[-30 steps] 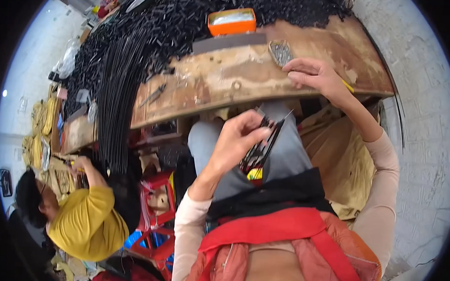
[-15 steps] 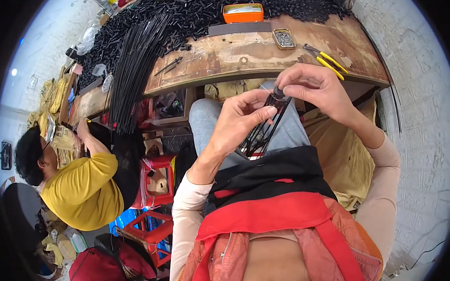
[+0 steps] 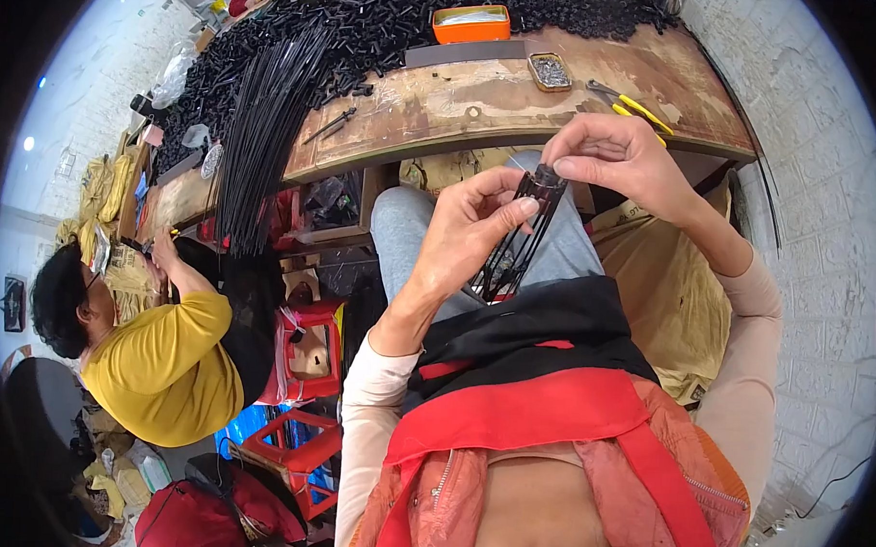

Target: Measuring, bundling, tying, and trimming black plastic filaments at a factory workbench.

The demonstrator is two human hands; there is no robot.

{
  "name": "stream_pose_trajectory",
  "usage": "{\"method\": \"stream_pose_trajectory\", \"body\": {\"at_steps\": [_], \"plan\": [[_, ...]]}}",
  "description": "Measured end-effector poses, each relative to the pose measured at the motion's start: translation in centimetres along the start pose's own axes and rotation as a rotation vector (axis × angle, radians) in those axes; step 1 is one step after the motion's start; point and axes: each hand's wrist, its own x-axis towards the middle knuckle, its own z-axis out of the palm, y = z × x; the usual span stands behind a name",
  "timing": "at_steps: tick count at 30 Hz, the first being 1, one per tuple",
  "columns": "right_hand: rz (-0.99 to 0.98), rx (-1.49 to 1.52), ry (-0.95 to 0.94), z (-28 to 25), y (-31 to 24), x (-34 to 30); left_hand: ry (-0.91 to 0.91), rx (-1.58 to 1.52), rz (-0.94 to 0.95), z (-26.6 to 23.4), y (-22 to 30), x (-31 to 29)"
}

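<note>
Over my lap I hold a bundle of thin black ribs [image 3: 527,236] set around a round black hub [image 3: 547,177], much like an umbrella frame. My left hand [image 3: 470,226] is closed around the bundle just below the hub, its thumb lying across the front. At the top, the thumb and fingers of my right hand [image 3: 630,172] pinch together at the hub's edge; whatever small thing they hold is hidden. A fine, pale wire sticks out beside the hub, above my left fingers. The ribs slant down toward my apron [image 3: 515,416].
Beyond my knees stands a worn wooden bench [image 3: 434,105] with yellow-handled pliers [image 3: 646,115], a small tin [image 3: 549,73] of metal bits and an orange box [image 3: 471,26]. Black parts [image 3: 272,51] and long black rods [image 3: 259,137] pile up leftward. A co-worker [image 3: 160,365] sits at left.
My right hand has shifted slightly down and its fingers have moved at the hub's top, still pinched. The left hand keeps its hold on the bundle. The view has shifted slightly.
</note>
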Motion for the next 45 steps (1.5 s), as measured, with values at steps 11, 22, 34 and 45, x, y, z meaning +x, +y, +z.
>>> {"method": "stream_pose_trajectory", "body": {"at_steps": [11,22,34,45], "plan": [[-0.154,-0.174,-0.154,-1.0,-0.8,0.4,0.014,0.006,0.085,1.1,-0.3,0.0],[-0.312,-0.043,0.128,0.5,2.2,-2.2,0.189,0.078,0.13,4.4,-0.7,0.1],[-0.318,0.04,0.302,-1.7,3.9,-4.1,0.16,0.03,0.061,7.0,-1.4,3.0],[-0.511,0.316,0.236,-2.9,6.9,-3.6,0.001,-0.256,-0.049,6.2,-1.8,4.1]]}}
